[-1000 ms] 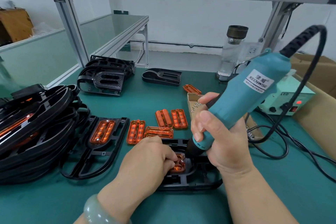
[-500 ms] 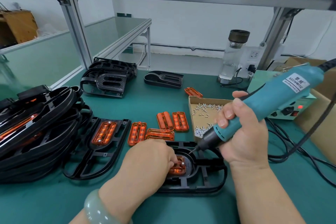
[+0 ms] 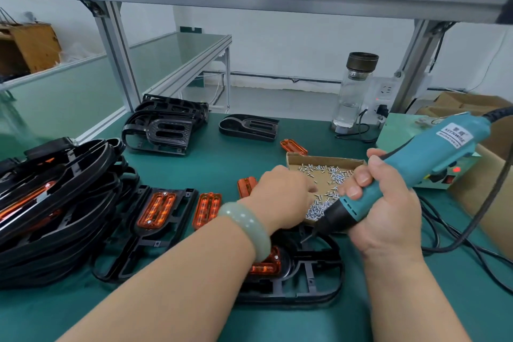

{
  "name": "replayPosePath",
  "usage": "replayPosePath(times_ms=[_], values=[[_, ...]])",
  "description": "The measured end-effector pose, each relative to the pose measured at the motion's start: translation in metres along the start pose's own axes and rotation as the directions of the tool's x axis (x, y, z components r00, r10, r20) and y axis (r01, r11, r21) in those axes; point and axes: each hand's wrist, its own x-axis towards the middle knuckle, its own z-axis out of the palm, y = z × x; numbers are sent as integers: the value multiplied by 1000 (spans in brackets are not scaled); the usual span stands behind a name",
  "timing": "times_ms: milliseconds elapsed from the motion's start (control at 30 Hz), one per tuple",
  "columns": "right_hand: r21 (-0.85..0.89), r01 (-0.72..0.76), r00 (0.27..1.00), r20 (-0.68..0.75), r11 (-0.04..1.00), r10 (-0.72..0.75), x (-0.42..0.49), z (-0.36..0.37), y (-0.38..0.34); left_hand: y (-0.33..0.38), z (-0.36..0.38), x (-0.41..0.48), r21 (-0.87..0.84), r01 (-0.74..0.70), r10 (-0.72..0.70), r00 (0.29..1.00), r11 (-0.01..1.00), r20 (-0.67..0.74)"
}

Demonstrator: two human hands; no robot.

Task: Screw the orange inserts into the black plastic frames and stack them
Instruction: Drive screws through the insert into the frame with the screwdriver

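Reaching left hand (image 3: 280,197) quit insert (image 3: 266,265) for screw box (image 3: 322,159); right hand (image 3: 388,211) holds screwdriver (image 3: 433,153).

One mark to read: a white rectangular label (image 3: 454,133) sits on the upper body of the teal electric screwdriver (image 3: 433,153), and it says KEENWISE in dark capitals. Small characters sit above the word and a fine line of print below it, both too small to make out.

My left hand (image 3: 283,197) reaches far, fingers hidden; right hand (image 3: 388,211), near right, grips the screwdriver (image 3: 433,153).
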Motion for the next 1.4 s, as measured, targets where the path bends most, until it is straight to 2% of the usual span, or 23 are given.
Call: replayPosePath(times_ms=[100,200,333,433,533,600,833,1000,1133,1300,1400], values=[[-9,-5,1000,-11,1000,5,-1,1,2,7,5,14,148,11,-24,996,989,89],[-23,4,1000,-12,1000,-5,-1,2,3,10,7,20,206,38,-71,986,978,153],[-21,9,1000,-17,1000,-10,0,1,3,14,8,23,199,64,-77,995,978,59],[-25,17,1000,-10,1000,-17,0,1,3,13,10,21,123,85,-82,996,989,-31],[-27,22,1000,-6,999,-22,-1,1,4,12,7,18,-52,66,-72,990,996,-123],[-40,23,1000,-4,999,-23,-1,2,4,12,3,16,-189,42,-70,988,981,-140],[-42,18,1000,-4,999,-18,0,2,3,17,-3,10,-389,37,-122,973,920,-195],[-11,13,1000,3,1000,-13,-1,1,3,18,-4,10,-314,116,-186,961,942,-203],[17,1,1000,-13,1000,-1,-1,2,3,18,0,8,-330,114,-192,958,937,-214],[-5,-8,999,-33,1000,8,-2,5,4,16,1,6,-262,71,-124,973,963,-193],[-10,-9,999,-40,1000,8,-3,7,4,13,1,1,-413,33,-137,965,910,-224]])
